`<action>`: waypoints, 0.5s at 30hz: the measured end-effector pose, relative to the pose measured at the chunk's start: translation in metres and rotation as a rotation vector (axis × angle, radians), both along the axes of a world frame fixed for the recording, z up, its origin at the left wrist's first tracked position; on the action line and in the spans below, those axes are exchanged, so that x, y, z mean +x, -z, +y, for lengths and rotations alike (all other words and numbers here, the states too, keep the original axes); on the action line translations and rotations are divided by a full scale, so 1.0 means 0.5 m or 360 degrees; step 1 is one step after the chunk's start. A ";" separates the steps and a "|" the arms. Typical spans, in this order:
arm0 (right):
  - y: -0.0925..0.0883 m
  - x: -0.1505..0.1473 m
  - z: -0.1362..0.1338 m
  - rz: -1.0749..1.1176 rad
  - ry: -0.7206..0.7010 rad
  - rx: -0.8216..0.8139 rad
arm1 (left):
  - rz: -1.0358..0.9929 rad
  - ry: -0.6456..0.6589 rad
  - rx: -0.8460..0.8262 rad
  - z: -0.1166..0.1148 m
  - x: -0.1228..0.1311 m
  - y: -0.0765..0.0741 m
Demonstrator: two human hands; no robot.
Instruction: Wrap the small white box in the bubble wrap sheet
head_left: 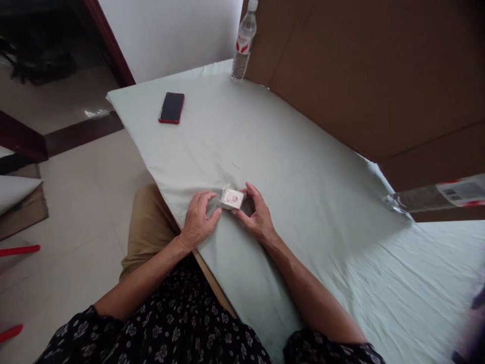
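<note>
Near the edge of the pale-green-clothed bench (303, 167), the right hand (259, 217) clamps its fingers on a small white pink-printed box (232, 198); the left hand (199, 220) has fingers apart.

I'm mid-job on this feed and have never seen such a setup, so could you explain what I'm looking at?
There's no machine here: these are a person's bare hands. The single picture comes from a camera on their head, looking forward and down.

The left hand is open beside a small pale box. The right hand has its thumb and a finger at the box's other side; whether it grips firmly is hard to tell.

On the pale cloth also lies a phone. A bottle stands behind, by a cardboard panel; a second bottle shows at the right edge.
</note>
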State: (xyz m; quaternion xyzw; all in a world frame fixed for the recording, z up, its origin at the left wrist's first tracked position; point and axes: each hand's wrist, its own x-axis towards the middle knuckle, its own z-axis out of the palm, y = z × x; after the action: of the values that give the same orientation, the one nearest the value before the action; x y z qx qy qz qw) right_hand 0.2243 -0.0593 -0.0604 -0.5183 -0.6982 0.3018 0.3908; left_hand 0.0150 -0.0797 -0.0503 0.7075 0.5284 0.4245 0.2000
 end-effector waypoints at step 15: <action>-0.007 0.004 -0.022 0.0016 0.0046 0.0136 | -0.0037 0.0032 0.0024 0.027 -0.018 -0.028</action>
State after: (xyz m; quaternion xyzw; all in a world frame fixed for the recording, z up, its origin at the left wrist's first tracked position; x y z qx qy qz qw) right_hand 0.2260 -0.0704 -0.0567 -0.5098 -0.7009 0.2686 0.4204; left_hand 0.0062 -0.0662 -0.0362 0.7093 0.5157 0.4346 0.2050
